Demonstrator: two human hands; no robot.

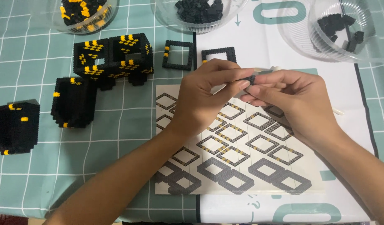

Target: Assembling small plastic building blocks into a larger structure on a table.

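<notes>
Left hand and right hand meet above the instruction sheet, both pinching one small black brick piece between fingertips. Two flat square block frames lie just beyond the sheet.

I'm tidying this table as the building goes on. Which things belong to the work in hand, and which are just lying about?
In use:
- small black brick piece, pinched between left hand and right hand
- instruction sheet of square-frame diagrams
- bowls of loose bricks
- two flat black square frames

Lying about:
- finished black-and-yellow block sections
- two black stacks at left
- checked tablecloth
</notes>
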